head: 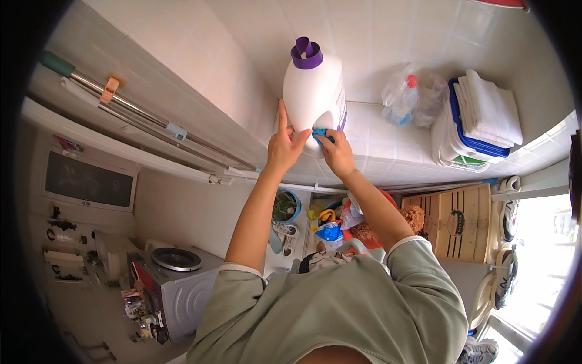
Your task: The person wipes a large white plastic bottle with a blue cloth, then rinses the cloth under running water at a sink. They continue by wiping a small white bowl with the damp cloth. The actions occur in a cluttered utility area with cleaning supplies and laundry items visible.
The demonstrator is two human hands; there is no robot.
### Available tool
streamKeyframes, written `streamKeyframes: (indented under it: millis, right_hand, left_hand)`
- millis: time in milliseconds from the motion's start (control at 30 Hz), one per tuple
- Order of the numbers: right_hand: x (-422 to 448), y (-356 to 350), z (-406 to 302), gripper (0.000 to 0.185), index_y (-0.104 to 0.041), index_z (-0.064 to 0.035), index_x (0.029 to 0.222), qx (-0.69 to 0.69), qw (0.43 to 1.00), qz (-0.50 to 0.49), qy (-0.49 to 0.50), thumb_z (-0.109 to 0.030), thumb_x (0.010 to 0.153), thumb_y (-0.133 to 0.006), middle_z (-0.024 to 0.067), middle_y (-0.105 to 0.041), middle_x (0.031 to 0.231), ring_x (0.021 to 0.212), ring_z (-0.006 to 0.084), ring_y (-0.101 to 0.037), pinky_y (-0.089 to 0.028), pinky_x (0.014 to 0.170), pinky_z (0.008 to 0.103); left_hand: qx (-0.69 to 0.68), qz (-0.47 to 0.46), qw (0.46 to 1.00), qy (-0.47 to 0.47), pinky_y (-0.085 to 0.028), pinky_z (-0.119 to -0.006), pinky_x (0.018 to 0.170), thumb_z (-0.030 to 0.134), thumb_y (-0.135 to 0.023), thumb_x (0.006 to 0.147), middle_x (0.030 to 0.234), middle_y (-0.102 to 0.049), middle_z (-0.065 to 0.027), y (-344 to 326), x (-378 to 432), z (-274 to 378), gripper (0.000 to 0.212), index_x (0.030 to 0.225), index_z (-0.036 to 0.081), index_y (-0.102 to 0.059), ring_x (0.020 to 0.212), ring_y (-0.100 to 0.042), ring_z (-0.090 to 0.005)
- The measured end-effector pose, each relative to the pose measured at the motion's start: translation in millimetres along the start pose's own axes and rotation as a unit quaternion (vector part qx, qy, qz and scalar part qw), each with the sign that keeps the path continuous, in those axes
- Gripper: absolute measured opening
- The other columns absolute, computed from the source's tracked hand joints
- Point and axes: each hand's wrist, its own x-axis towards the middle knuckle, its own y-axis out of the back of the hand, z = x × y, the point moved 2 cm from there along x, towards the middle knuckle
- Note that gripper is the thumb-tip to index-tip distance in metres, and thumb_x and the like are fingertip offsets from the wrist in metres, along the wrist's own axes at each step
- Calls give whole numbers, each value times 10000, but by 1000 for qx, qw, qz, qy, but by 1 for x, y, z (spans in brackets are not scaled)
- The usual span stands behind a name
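A large white plastic jug (309, 91) with a purple cap (307, 53) stands in front of me at the tiled ledge. My left hand (287, 145) holds it by the near side, index finger stretched up along its wall and thumb near the handle opening. Between the fingers of my right hand (335, 150) is a blue cloth (322, 133), pressed against the jug just beside my left thumb. The jug's base is partly hidden by my hands.
Along the tiled ledge (363, 136) are bagged bottles (402, 102) and a white bin with a blue rim (473, 132), topped by folded white towels (491, 109). Metal poles (136, 109) hang at left. Below are a potted plant (285, 207), a wooden crate (454, 223) and a washing machine (182, 282).
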Motion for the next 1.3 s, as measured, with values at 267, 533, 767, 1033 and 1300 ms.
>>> streamKeyframes:
  millis: [267,533,767,1033,1300]
  right_hand:
    - [-65,3,8,376,-611,-129,1109,-2,991,-69,-118,-8,753,-594,140,-514,1055,934,310,-535,-475,767,384]
    - [-56,40,4,226,-616,0,1031,147,950,-23,-274,-141,857,-589,135,-550,933,796,226,-559,-442,705,290]
    - [-10,90,-8,310,-596,-1,1060,383,790,61,-475,-262,901,-547,76,-598,934,823,160,-546,-436,737,289]
    - [24,107,1,418,-521,26,1155,161,935,142,-282,-254,852,-592,174,-461,1197,1098,231,-456,-355,941,318]
    - [56,114,33,429,-542,20,1108,120,964,103,-215,-250,799,-668,184,-567,993,903,326,-539,-430,795,365]
  left_hand:
    - [-78,9,996,29,-482,-311,626,330,-649,797,787,-675,-99,-9,0,-7,328,917,26,-631,684,-645,-213]
    - [-17,129,987,98,-477,-323,637,352,-670,767,739,-672,-110,-42,-23,24,334,838,25,-663,691,-651,-236]
    - [-136,192,966,112,-476,-310,682,364,-626,810,845,-687,-99,-98,-21,52,336,942,59,-672,795,-663,-220]
    - [-240,26,958,155,-425,-277,729,211,-435,910,942,-662,-75,-139,-3,65,286,988,30,-642,818,-575,-136]
    - [-382,-145,910,72,-226,-285,1060,79,-337,812,1427,-296,-166,-138,6,53,575,1375,-19,-272,1321,-285,-222]
